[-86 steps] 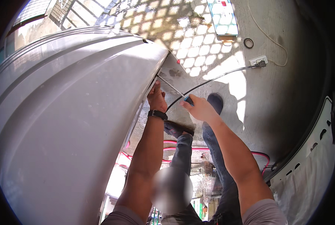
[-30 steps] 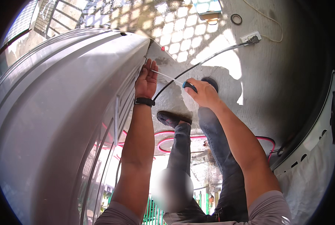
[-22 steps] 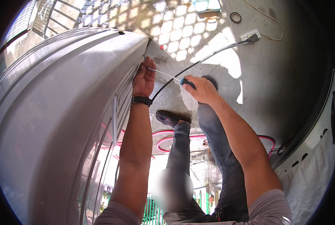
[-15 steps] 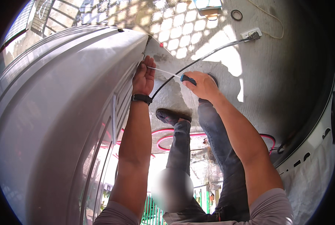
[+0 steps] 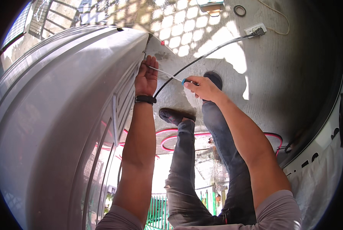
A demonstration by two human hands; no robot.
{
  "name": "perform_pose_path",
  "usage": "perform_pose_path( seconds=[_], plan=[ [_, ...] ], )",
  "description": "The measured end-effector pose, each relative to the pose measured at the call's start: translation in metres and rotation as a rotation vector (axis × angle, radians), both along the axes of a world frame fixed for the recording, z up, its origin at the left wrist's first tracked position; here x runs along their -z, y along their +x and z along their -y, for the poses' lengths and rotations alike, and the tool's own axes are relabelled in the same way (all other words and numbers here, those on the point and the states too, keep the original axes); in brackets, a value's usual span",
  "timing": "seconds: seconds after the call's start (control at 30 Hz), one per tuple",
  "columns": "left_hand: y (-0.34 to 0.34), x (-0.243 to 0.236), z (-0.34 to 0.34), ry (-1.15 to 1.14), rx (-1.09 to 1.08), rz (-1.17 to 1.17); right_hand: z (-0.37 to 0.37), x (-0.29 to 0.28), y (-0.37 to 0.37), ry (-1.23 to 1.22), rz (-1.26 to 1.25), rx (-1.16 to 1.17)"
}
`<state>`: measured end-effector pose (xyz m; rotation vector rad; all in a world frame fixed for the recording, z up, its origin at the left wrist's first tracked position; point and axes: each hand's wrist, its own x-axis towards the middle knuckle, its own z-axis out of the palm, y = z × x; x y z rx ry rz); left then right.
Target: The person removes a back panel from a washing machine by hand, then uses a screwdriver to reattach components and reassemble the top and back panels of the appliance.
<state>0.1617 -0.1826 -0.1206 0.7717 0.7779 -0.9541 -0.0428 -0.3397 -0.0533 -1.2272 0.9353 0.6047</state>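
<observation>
A large grey appliance (image 5: 64, 115) lies tilted on its side and fills the left half of the view. My left hand (image 5: 146, 78) rests flat against the ribbed back panel (image 5: 123, 99) near its top corner. My right hand (image 5: 204, 87) is closed on the blue handle of a screwdriver (image 5: 167, 74). The thin metal shaft runs left and its tip meets the panel edge beside my left fingers. A black power cord (image 5: 202, 57) passes under the screwdriver.
The cord runs up to a white wall socket (image 5: 256, 28) on the concrete floor. My legs in grey jeans and dark shoes (image 5: 175, 115) stand below. A red hose (image 5: 179, 134) curls on the floor. A white appliance edge (image 5: 325, 153) curves along the right.
The view and both hands shifted slightly; the screwdriver tip has moved closer to the panel's top corner. My left hand stays on the panel.
</observation>
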Motion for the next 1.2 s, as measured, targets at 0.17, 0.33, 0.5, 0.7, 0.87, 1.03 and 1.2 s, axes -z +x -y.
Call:
perform_pose_path(
  seconds=[0.17, 0.33, 0.5, 0.7, 0.87, 1.03, 1.2],
  plan=[
    [0.001, -0.003, 0.003, -0.006, -0.003, 0.000, 0.005, -0.006, 0.003, 0.246, -0.100, 0.081],
    [0.001, -0.002, 0.003, 0.024, -0.018, 0.011, 0.003, -0.004, 0.005, 0.140, -0.063, 0.031],
    [0.002, 0.000, 0.002, 0.003, 0.020, 0.048, 0.000, -0.004, 0.007, -0.036, -0.044, -0.091],
    [-0.001, 0.003, 0.003, 0.049, 0.003, 0.092, -0.013, 0.008, 0.004, -0.598, 0.214, -0.179],
    [0.003, 0.004, 0.007, 0.037, 0.003, 0.054, -0.015, 0.013, 0.004, -0.532, 0.139, -0.094],
    [0.003, 0.012, 0.002, -0.016, -0.078, 0.033, -0.009, 0.017, 0.010, -0.521, 0.128, -0.182],
    [0.005, 0.014, 0.005, 0.030, -0.063, -0.001, -0.006, 0.023, 0.008, -0.563, 0.125, -0.224]
  ],
)
